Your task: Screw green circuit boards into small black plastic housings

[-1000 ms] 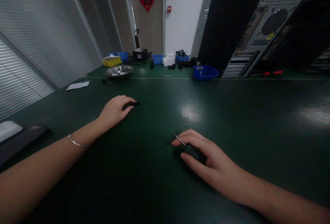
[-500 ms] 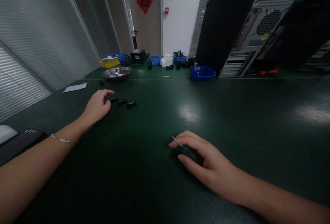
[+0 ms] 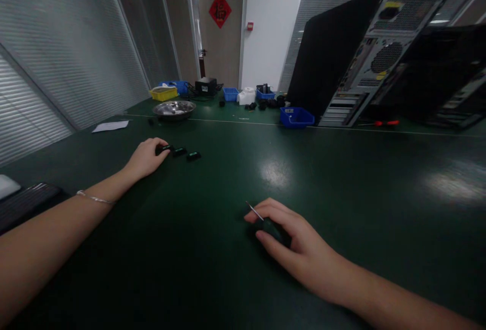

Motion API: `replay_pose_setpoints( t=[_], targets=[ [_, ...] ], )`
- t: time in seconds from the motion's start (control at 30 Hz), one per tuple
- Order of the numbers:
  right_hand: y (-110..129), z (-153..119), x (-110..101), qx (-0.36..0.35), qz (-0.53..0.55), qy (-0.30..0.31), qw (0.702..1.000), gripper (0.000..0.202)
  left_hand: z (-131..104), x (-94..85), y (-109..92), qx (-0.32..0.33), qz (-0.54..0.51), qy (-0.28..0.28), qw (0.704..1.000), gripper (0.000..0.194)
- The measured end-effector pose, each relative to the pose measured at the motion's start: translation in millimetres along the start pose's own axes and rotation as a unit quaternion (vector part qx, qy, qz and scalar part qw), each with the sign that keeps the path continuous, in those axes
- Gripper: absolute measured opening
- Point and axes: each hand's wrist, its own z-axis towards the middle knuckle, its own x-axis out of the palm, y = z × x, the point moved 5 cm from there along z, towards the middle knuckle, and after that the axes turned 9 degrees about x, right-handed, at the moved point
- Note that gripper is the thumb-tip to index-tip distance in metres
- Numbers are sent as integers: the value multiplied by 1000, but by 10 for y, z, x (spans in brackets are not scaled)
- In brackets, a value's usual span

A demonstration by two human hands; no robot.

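Note:
My left hand (image 3: 147, 158) reaches to the left end of a row of three small black pieces with green tops. Its thumb and fingertips are closed around the leftmost piece (image 3: 164, 148), which is partly hidden. Just to the right lie the middle piece (image 3: 179, 152) and the right-hand piece (image 3: 193, 156), both on the green tabletop (image 3: 212, 193). My right hand (image 3: 292, 241) rests low on the table, with its fingers curled around a small screwdriver (image 3: 271, 229). The dark handle sits in the palm, and the thin metal shaft points up and left.
A metal bowl (image 3: 174, 110) and a blue bin (image 3: 296, 117) stand beyond the hands. A computer case (image 3: 337, 51) rises at the back right, near a red-handled tool (image 3: 387, 123). Paper (image 3: 111, 126) and a keyboard (image 3: 30, 206) lie at left; a yellow basket (image 3: 164, 93) is farther back.
My left thumb and fingers have closed in on the leftmost black piece, from apart to around it. My right hand still holds the screwdriver. The view has tilted slightly upward.

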Motion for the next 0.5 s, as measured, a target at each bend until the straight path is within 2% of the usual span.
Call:
replay_pose_setpoints(
  t=[0.5],
  targets=[
    [113,-16,40,-17,-53,-1,998,17,-44,-32,-38,-5,-11,-37,999,30]
  ],
)
